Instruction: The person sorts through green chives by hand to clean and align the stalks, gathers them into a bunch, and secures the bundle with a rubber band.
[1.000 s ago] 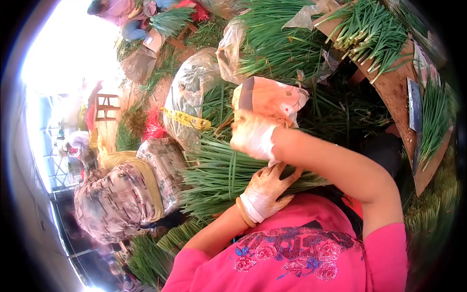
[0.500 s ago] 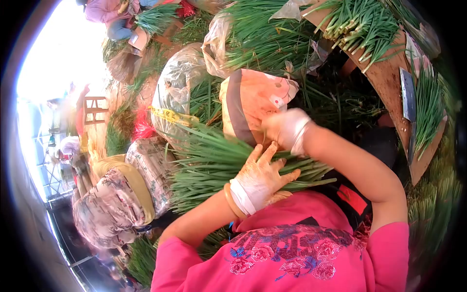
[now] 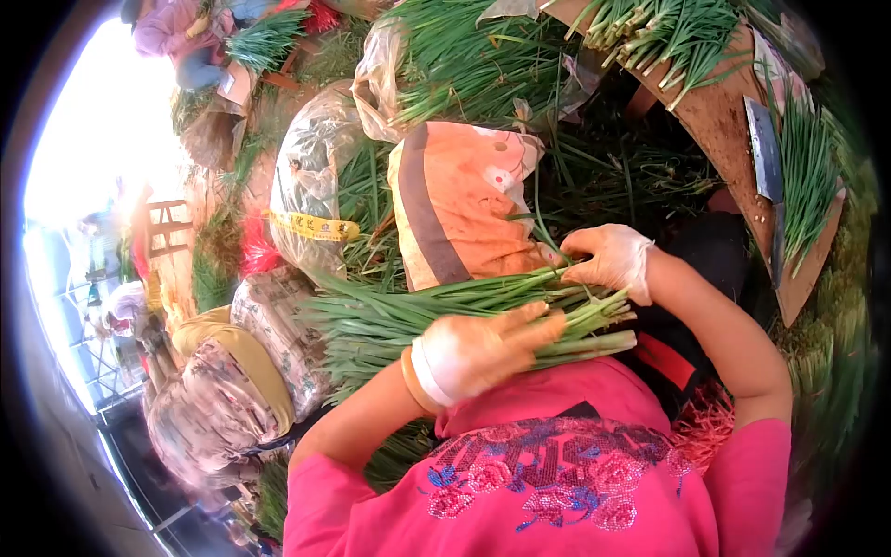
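A bundle of long green leafy stalks point(image 3: 390, 320) lies across my lap, its pale stem ends pointing right. My left hand point(image 3: 492, 348), gloved and a little blurred, rests over the bundle near the stems with its fingers stretched out. At the upper side of the stem ends, my right hand point(image 3: 603, 260) has its fingers closed on a few thin green stalks. An orange cloth with a brown band point(image 3: 455, 209) lies just beyond the bundle.
A knife point(image 3: 764, 153) rests on a wooden board point(image 3: 715, 121) at the right, between bunches of stalks. Clear plastic bags point(image 3: 311, 172) and heaped greens point(image 3: 483, 65) lie ahead. A person in patterned clothing point(image 3: 218, 408) bends at the left; another person point(image 3: 176, 37) sits farther off.
My right hand has moved from the orange cloth to the stem ends, and its fingers have closed on stalks. My left hand has shifted slightly down over the bundle. The camera view has shifted.
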Tool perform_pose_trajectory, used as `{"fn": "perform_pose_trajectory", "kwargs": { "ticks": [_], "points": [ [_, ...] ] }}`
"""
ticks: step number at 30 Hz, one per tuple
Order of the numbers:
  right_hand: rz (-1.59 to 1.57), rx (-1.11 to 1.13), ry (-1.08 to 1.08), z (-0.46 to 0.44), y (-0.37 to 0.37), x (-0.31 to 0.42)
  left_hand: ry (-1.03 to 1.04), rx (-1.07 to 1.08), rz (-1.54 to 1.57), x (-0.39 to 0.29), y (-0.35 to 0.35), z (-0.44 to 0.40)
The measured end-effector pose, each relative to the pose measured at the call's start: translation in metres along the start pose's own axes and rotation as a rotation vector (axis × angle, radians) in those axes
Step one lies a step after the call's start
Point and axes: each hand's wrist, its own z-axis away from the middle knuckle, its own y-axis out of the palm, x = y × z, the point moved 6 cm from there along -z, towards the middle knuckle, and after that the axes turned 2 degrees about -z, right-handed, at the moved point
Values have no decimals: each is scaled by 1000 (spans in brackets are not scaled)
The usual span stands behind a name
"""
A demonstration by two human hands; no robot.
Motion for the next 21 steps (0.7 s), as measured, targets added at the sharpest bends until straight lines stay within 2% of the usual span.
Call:
{"fn": "perform_pose_trajectory", "kwargs": {
  "ticks": [1, 2, 4, 5, 8, 10, 12, 14, 16, 18, 20, 21],
  "points": [
    [-57, -16, -24, 0, 2, 1, 28, -104, 38, 11, -8, 1],
    [-112, -31, -49, -1, 3, 2, -105, -156, 146, 30, -12, 2],
    [-121, -124, -151, 1, 1, 6, -185, -135, -128, 44, -17, -13],
    [-78, -201, -227, 5, 0, 9, -184, -112, -146, 57, -6, -16],
    [-15, -427, -413, 13, -7, 14, -379, 198, 241, 69, 22, -19],
    [112, -655, -610, 16, -22, 21, -432, 180, 250, 64, 28, -19],
    [-144, -744, -495, 12, -35, 10, -462, 203, 225, 58, 28, -21],
    [-794, -733, -344, 8, -58, -20, -390, 96, 191, 58, 32, -16],
    [-410, -795, -177, 24, -97, -41, -382, 40, 182, 59, 32, -11],
    [639, -534, 238, 22, -103, -56, -448, 42, 217, 54, 25, -13],
    [867, -464, 138, 26, -94, -58, -464, 32, 230, 54, 24, -14],
    [719, -480, 109, 38, -92, -23, -455, 19, 225, 54, 25, -13]
  ]
}}
